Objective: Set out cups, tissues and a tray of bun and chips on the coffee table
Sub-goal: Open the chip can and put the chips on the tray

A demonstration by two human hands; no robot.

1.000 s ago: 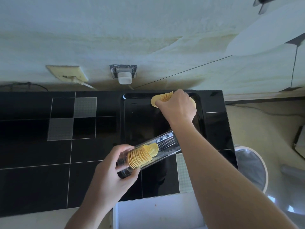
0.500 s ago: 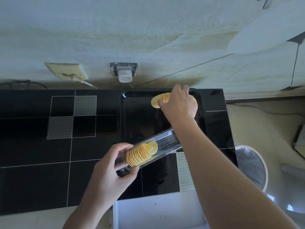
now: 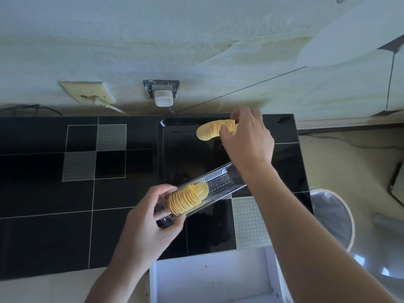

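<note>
A black tray (image 3: 172,158) lies on the black tiled counter (image 3: 43,193) against the wall. At the tray's far edge a row of yellow chips (image 3: 209,131) lies on its side. My right hand (image 3: 247,138) holds that row from the right, fingers curled round it. My left hand (image 3: 144,226) grips the near end of a clear plastic chip sleeve (image 3: 220,184). It is tilted towards the tray. A stack of chips (image 3: 188,199) sits in its lower half and its far half holds none.
An open white drawer (image 3: 209,278) juts out below the counter's front edge. A round bin with a clear liner (image 3: 332,215) stands on the floor to the right. On the wall behind are a beige socket plate (image 3: 87,94) and a white plug (image 3: 163,99).
My right hand has shifted right and lifted its fingers, so more of the chip row on the tray shows. The left hand and sleeve have barely moved.
</note>
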